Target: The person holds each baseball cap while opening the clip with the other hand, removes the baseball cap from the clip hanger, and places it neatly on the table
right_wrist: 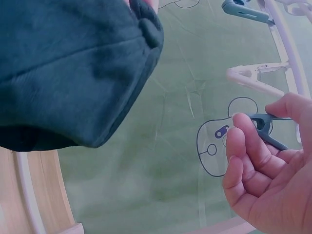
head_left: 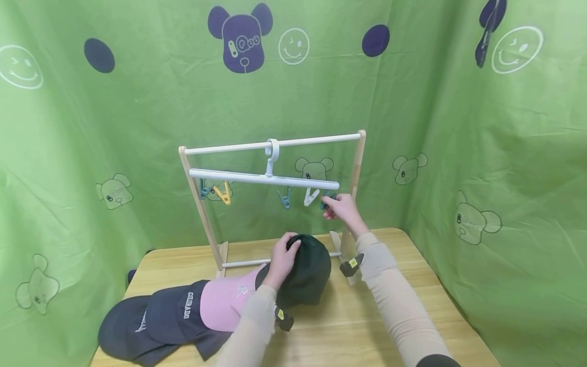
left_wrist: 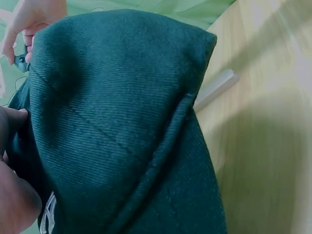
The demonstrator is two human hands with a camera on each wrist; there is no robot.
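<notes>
My left hand [head_left: 281, 259] grips the edge of a dark green cap [head_left: 309, 275], holding it up in front of the rack; the cap fills much of the left wrist view. At the right end of a white hanger [head_left: 243, 177], my right hand [head_left: 344, 210] pinches a dark teal clip [right_wrist: 264, 126] between thumb and fingers. The cap hangs below and left of that clip, apart from it. Beside the pinched clip hang a white clip [head_left: 311, 197] and a teal clip [head_left: 285, 200]. A yellow clip [head_left: 223, 193] and another teal clip [head_left: 204, 189] hang toward the left end.
The hanger hooks onto the top bar [head_left: 316, 139] of a wooden rack [head_left: 202, 214]. On the table [head_left: 339, 336] to the left, a pink cap [head_left: 224, 303] overlaps a navy lettered cap [head_left: 169, 311] and another dark cap [head_left: 119, 329]. Green patterned cloth [head_left: 151, 112] surrounds the table.
</notes>
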